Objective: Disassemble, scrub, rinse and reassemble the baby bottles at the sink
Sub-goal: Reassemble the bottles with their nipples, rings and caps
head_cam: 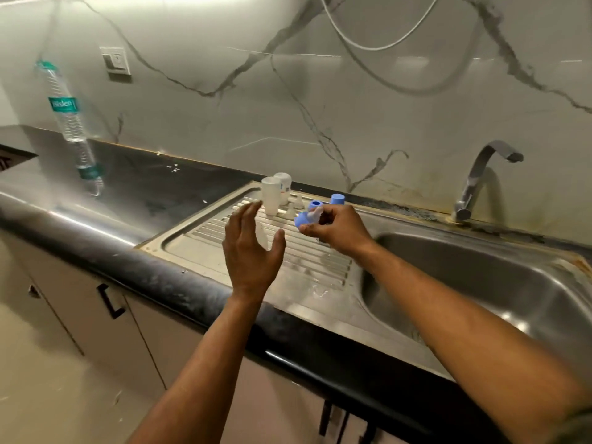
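Nipple (315, 213), translucent and pale, sits in a blue ring (301, 219); the right hand (333, 230) pinches this pair above the ribbed drainboard (224, 233), its teat pointing up and slightly right, its long axis tilted from upright. The left hand (251, 248) hovers just beside it, fingers spread wide, holding nothing. Near the drainboard's far edge stand two clear bottles (271, 195), upright, with two loose nipples (298, 201), another ring (315, 205) and a blue cap (337, 199) beside them. The basin (480, 277) lies to the right, under the tap (480, 177).
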